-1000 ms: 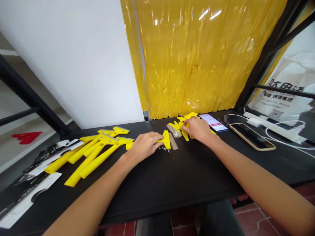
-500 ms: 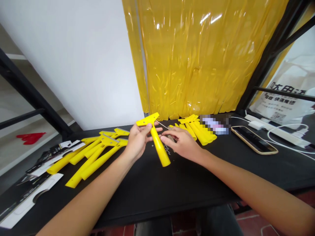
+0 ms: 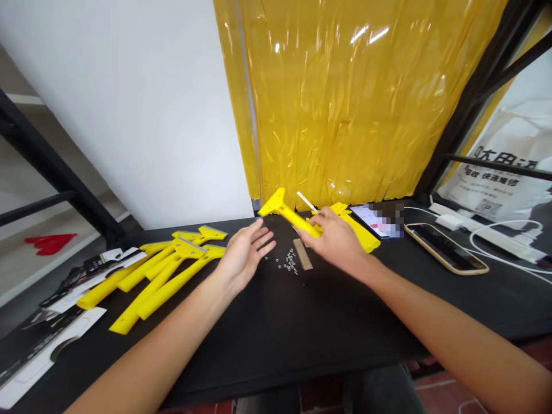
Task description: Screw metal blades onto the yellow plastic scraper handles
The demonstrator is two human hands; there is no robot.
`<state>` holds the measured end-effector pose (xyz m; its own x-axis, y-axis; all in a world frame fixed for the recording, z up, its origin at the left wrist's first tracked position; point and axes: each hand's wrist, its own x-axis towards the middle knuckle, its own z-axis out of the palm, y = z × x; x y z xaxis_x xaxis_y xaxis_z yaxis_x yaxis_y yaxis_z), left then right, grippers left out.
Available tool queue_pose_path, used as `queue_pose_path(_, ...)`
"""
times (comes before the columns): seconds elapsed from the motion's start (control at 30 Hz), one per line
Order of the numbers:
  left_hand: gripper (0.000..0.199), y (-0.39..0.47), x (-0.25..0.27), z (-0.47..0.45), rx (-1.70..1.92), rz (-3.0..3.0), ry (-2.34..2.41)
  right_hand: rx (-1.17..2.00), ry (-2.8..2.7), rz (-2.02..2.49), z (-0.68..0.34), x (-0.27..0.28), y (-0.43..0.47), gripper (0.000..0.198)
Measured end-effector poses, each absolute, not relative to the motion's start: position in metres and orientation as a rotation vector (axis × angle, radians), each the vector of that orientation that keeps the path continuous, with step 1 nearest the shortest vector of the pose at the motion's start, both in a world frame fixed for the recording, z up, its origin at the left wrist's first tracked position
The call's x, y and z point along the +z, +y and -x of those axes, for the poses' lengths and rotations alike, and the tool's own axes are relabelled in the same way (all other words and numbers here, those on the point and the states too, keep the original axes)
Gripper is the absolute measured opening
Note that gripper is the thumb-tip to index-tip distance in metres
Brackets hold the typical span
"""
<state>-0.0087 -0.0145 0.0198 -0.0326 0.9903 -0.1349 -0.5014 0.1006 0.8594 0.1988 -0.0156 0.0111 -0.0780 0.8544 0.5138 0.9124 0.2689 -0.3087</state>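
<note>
My right hand (image 3: 338,238) grips the handle of a yellow scraper (image 3: 276,204), its wide head pointing left and slightly blurred. A thin pale rod (image 3: 306,201) sticks up behind the same hand; whether the fingers hold it too is hard to see. My left hand (image 3: 245,253) is open, palm up with fingers apart, just left of the scraper head. Below lie small metal screws and nuts (image 3: 290,261) beside a flat grey-brown strip (image 3: 303,255). Several yellow scrapers with metal blades (image 3: 172,267) lie left of my left hand. More yellow handles (image 3: 364,233) are partly hidden behind my right hand.
Black-and-white packaging cards (image 3: 56,356) lie at the table's left. On the right are a phone (image 3: 446,247), a lit screen (image 3: 373,221) partly blurred, and a power strip (image 3: 487,227) with white cables. A yellow plastic curtain (image 3: 345,115) hangs behind the black table (image 3: 259,339).
My left hand has let go of the scraper and opened. My right hand has taken it by the handle and moved it up and right, exposing the small hardware and strip.
</note>
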Motion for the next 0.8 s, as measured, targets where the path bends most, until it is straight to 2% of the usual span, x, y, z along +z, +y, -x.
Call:
queue_pose_path(0.1,0.010,-0.019,0.018,0.005,1.399,-0.754,1.041,-0.235,-1.861,1.922,-0.240,0.022,0.005,0.044)
queue_pose_path(0.23,0.014,-0.027,0.018,0.001,1.359,-0.908,0.965,-0.210,-1.857,2.254,-0.277,0.025,0.021,0.046)
queue_pose_path(0.6,0.017,-0.023,0.018,0.004,1.341,-1.059,0.948,-0.207,-1.869,2.387,-0.285,0.026,0.021,0.056)
queue_pose_path(0.8,0.017,-0.026,0.017,0.004,1.284,-1.109,0.953,-0.066,-1.955,2.488,-0.289,0.027,0.023,0.053)
